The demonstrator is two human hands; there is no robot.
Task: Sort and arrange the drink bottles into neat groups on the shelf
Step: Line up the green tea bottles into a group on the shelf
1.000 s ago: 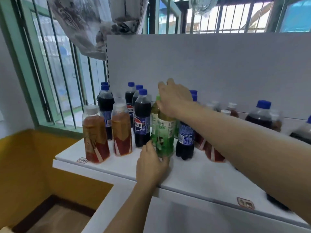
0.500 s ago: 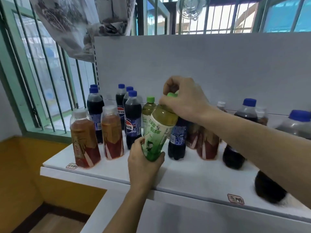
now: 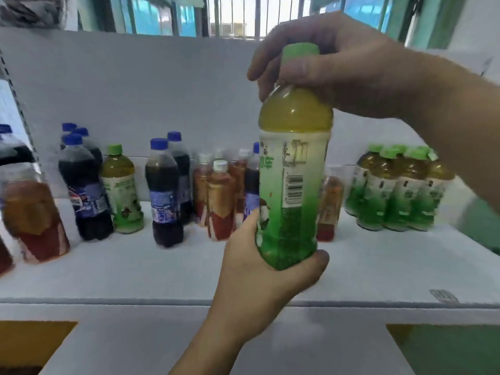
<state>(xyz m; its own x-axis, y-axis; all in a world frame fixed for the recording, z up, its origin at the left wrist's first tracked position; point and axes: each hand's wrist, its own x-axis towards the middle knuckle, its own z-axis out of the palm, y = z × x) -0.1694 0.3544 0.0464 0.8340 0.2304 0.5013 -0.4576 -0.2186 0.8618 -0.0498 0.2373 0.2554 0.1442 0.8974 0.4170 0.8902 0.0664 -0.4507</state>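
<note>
Both hands (image 3: 259,269) clasped round raised green-tea bottle (image 3: 293,171), cola bottles (image 3: 165,193) behind.

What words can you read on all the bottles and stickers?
"茶": label of the held green tea bottle, top left; the big white character below is cut off.
Barcode and small print there: too small.
Cola bottle logo: blurred.
Shelf sticker: blurred.
</note>
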